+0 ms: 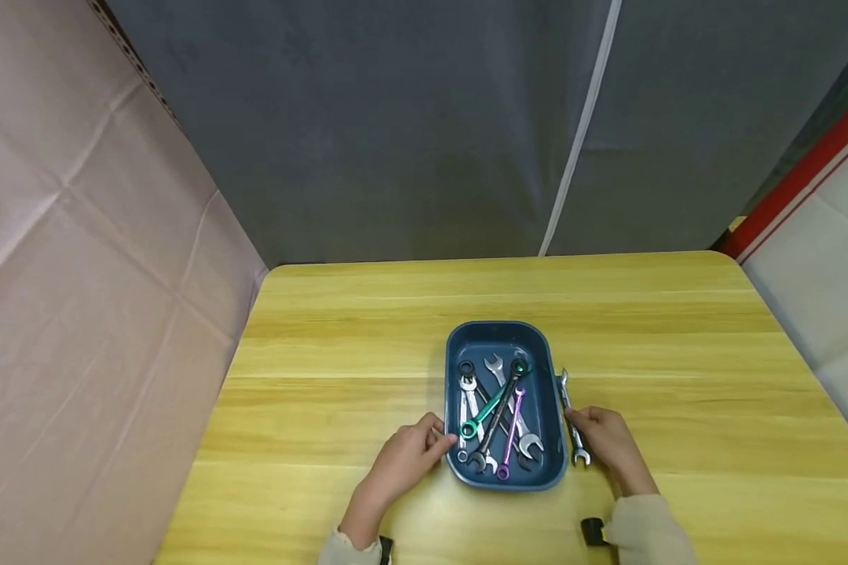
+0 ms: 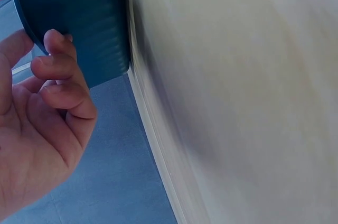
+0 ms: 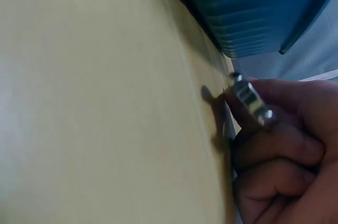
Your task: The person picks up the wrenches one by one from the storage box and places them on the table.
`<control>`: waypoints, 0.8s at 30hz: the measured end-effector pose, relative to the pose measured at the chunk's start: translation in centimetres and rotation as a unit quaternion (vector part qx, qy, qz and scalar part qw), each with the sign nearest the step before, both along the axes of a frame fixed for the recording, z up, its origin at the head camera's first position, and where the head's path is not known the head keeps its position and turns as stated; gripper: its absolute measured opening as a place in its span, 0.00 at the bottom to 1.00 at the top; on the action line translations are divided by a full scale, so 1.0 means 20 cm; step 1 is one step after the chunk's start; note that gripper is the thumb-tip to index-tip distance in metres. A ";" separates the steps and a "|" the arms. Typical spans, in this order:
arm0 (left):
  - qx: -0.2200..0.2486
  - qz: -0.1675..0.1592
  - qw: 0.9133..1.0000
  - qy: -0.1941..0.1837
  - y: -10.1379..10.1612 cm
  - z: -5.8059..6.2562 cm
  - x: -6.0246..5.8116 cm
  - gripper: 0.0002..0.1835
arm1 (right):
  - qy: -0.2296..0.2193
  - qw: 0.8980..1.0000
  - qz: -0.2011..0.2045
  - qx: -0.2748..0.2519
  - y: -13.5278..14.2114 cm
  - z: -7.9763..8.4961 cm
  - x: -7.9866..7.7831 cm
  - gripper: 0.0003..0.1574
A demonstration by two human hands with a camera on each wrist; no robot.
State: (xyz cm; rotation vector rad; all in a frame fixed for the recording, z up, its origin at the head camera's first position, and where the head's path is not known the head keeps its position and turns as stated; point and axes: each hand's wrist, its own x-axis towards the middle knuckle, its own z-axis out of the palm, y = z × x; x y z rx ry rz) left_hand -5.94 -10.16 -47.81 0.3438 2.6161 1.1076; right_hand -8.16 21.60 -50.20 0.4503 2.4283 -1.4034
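Note:
A dark blue plastic tray stands on the table with several wrenches lying crossed in it. Among these are a green wrench, a purple wrench and a silver open-end wrench. At the tray's left side my left hand pinches the rim, thumb over the edge and bent fingers against the outer wall. Just right of the tray, my right hand holds a silver wrench close to the tabletop. One end of that wrench pokes out between thumb and fingers.
The wooden table extends around the tray on all sides. Behind it hangs a grey curtain. A pale cloth wall borders the left, and a white panel with a red edge the right.

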 end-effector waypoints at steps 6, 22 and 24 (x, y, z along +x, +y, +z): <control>-0.003 0.002 1.000 -0.003 0.00 0.00 0.00 0.17 | 0.014 0.995 0.046 0.084 0.00 0.01 -0.01 0.23; 0.005 0.004 1.000 -0.005 0.00 -0.01 0.00 0.20 | 0.025 0.986 0.058 0.156 -0.01 0.00 -0.02 0.18; 0.008 0.006 1.000 -0.004 0.00 -0.01 0.00 0.21 | 0.024 0.986 0.054 0.153 -0.01 0.01 -0.02 0.18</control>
